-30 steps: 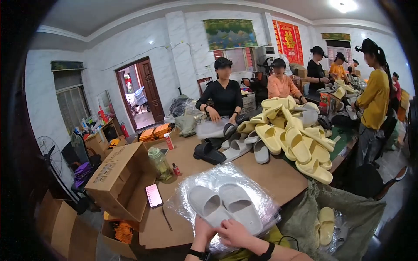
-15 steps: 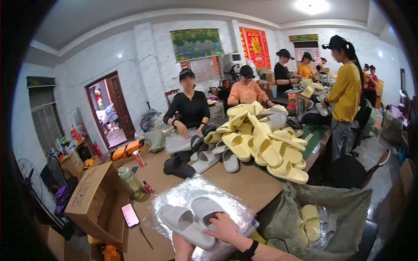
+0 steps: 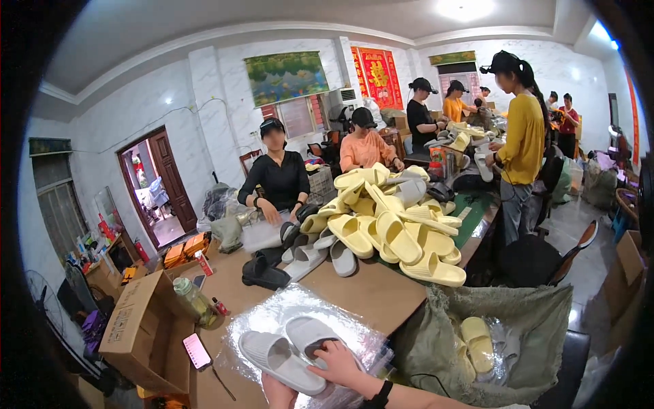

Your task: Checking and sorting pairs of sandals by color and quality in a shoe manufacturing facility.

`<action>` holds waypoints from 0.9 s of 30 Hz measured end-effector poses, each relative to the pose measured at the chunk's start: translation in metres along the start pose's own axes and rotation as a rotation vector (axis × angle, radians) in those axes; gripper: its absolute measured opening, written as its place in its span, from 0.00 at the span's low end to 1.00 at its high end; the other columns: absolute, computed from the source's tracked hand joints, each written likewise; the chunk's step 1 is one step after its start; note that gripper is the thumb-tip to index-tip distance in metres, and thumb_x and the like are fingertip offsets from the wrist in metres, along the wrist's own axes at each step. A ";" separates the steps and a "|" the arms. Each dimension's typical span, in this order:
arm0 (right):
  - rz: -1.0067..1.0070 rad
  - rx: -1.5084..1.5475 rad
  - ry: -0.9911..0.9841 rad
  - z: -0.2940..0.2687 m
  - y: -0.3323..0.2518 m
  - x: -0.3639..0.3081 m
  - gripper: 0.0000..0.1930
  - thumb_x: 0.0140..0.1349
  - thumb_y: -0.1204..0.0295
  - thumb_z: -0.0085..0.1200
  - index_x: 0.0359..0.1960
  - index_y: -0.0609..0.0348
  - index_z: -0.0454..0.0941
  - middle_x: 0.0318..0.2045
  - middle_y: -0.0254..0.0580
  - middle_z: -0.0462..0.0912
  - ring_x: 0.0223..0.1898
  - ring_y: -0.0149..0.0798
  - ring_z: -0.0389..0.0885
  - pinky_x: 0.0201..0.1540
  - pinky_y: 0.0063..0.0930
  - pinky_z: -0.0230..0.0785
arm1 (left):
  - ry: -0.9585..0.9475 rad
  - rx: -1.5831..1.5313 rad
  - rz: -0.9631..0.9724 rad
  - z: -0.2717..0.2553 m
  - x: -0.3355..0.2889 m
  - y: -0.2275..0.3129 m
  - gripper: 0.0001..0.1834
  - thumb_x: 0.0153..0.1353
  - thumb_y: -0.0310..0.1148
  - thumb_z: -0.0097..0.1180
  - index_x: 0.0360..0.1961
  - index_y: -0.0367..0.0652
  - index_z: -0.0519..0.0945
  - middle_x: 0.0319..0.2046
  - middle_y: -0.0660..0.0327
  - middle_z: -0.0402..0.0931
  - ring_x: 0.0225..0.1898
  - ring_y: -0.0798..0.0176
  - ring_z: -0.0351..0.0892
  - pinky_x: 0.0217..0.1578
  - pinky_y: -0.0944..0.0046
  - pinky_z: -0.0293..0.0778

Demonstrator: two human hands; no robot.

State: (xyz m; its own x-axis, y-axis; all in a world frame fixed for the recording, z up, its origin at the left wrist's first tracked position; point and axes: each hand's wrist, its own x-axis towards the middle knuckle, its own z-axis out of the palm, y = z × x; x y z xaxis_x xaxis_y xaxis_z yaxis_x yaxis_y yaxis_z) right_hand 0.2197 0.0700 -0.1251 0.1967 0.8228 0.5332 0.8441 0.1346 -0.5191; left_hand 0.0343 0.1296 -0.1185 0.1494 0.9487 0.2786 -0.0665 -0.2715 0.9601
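Note:
A pair of light grey slippers lies side by side over a stack of clear plastic bags (image 3: 334, 298) at the table's near edge. My left hand (image 3: 278, 392) grips the heel end of the left grey slipper (image 3: 257, 346) from below, its fingers partly hidden under the sole. My right hand (image 3: 338, 365) closes on the right grey slipper (image 3: 310, 330), with fingertips at the opening behind its strap and the thumb toward the left slipper. A dark band circles my right wrist.
Beyond stands a heap of yellow slippers (image 3: 402, 228), with black and grey ones beside it. A cardboard box (image 3: 139, 327), bottle (image 3: 194, 300) and phone (image 3: 197, 352) are at left. An open sack (image 3: 538, 320) holding bagged slippers sits at right. Co-workers stand around the long table.
The whole view has shifted slightly, so the scene sits further left. Both hands keep their hold on the grey slippers, with only slight finger movement on the right.

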 end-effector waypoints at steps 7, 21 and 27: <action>-0.019 -0.004 0.011 0.005 -0.003 -0.001 0.23 0.59 0.49 0.63 0.47 0.51 0.84 0.49 0.47 0.76 0.53 0.51 0.74 0.55 0.45 0.69 | -0.116 0.346 0.052 -0.012 0.003 -0.011 0.25 0.63 0.42 0.59 0.60 0.47 0.78 0.56 0.53 0.80 0.56 0.48 0.78 0.52 0.50 0.74; -0.064 -0.021 0.062 0.004 -0.001 -0.002 0.22 0.58 0.50 0.64 0.46 0.52 0.83 0.46 0.46 0.76 0.51 0.50 0.74 0.52 0.44 0.71 | 0.001 -0.266 -0.227 0.009 0.001 0.026 0.17 0.66 0.26 0.53 0.55 0.38 0.77 0.47 0.54 0.82 0.43 0.55 0.85 0.41 0.56 0.82; -0.023 0.005 0.028 0.006 0.002 -0.004 0.25 0.59 0.48 0.62 0.48 0.55 0.83 0.50 0.50 0.75 0.55 0.52 0.72 0.57 0.46 0.68 | -0.079 0.564 0.169 -0.005 0.004 0.007 0.20 0.56 0.32 0.66 0.50 0.37 0.81 0.46 0.53 0.84 0.47 0.57 0.84 0.46 0.58 0.78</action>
State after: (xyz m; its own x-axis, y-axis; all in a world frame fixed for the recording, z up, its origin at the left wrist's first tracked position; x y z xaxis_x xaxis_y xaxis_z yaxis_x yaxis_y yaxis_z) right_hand 0.2172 0.0701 -0.1321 0.1910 0.8036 0.5638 0.8461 0.1565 -0.5096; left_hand 0.0298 0.1321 -0.1104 0.2567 0.8756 0.4092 0.4356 -0.4828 0.7597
